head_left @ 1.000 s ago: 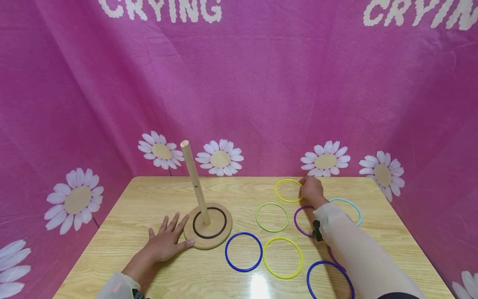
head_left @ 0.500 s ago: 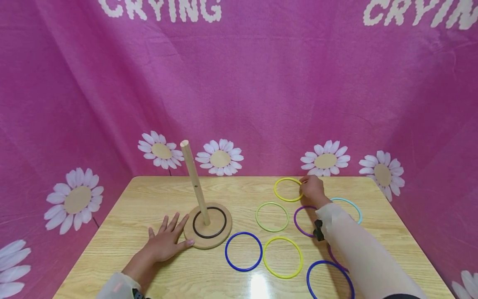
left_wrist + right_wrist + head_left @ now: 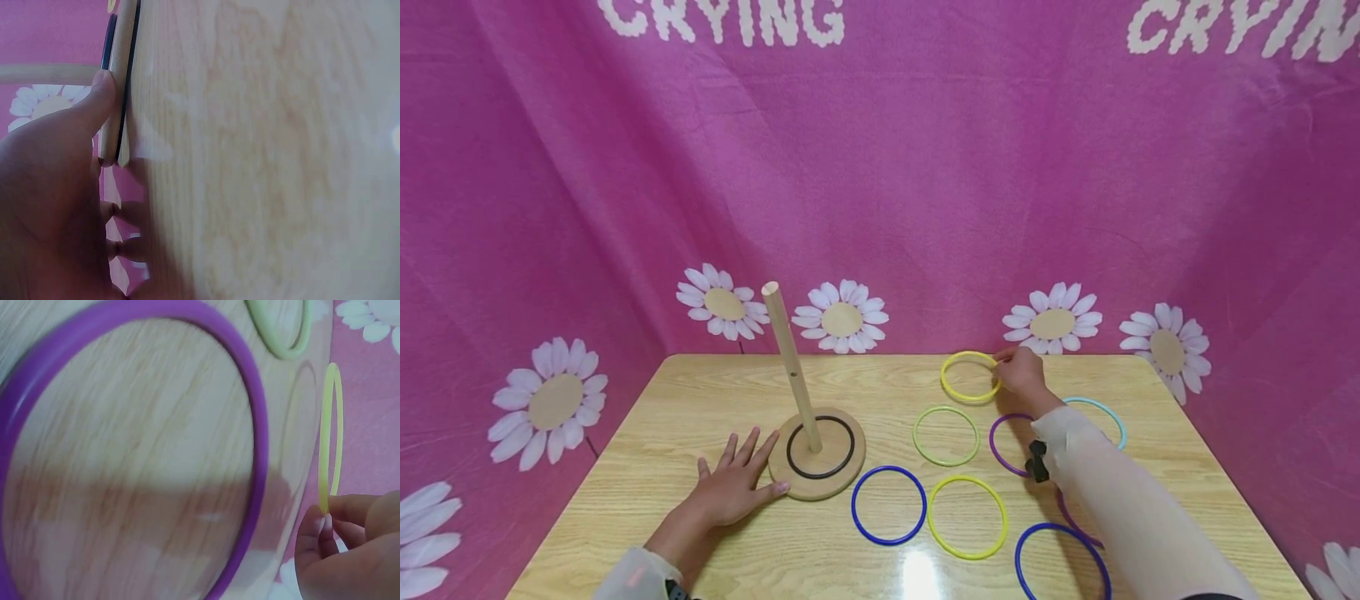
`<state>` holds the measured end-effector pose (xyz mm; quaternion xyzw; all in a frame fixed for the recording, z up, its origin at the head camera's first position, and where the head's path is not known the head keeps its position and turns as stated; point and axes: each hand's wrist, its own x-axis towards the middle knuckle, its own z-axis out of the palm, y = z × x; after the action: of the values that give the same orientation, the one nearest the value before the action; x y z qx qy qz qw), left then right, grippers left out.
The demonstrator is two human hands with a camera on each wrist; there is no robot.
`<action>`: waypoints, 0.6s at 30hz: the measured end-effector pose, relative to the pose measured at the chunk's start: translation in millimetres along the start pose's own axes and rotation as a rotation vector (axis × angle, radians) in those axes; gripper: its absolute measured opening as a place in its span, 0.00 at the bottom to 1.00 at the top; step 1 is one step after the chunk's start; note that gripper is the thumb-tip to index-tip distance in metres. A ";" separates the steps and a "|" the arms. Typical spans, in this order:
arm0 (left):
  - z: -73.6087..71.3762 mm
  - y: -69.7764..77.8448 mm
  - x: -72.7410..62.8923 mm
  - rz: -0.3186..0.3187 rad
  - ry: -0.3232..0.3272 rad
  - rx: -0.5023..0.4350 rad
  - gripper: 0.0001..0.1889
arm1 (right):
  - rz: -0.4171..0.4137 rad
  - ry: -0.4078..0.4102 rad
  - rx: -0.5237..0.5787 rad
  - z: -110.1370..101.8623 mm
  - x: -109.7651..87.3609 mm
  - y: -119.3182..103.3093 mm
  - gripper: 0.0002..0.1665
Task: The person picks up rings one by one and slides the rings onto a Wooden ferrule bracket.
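My right hand [image 3: 1022, 377] pinches the right side of a yellow ring [image 3: 945, 385] near the table's back edge. In the right wrist view this yellow ring [image 3: 324, 444] is lifted off the wood, thumb and fingers on its lower end. My left hand [image 3: 733, 485] lies with fingers spread beside a round wooden base [image 3: 782, 479], thumb on the base's rim. From that base rises a wooden peg [image 3: 793, 371], with a black ring [image 3: 852, 450] lying around its foot. The left wrist view shows the left thumb [image 3: 100, 94] against the base's edge.
Several rings lie on the table [image 3: 700, 392]: light green [image 3: 915, 439], purple [image 3: 992, 442], light blue [image 3: 1122, 425], a second yellow [image 3: 1005, 517], a blue ring [image 3: 853, 504] and another blue ring [image 3: 1018, 554] in front. A pink cloth [image 3: 917, 183] hangs behind the table.
My right hand has raised the yellow ring off the table and shifted it slightly left. The left hand, the peg and the other rings have stayed in place.
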<state>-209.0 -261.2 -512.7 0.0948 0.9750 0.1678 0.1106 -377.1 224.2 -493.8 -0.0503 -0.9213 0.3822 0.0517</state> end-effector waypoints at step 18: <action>-0.8 0.4 -0.6 -0.003 -0.009 -0.004 0.50 | -0.177 -0.051 0.092 13.8 -5.4 -54.3 0.13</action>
<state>-208.6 -261.2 -511.7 0.0939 0.9743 0.1690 0.1152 -376.5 175.6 -465.3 0.0437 -0.9046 0.4191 0.0640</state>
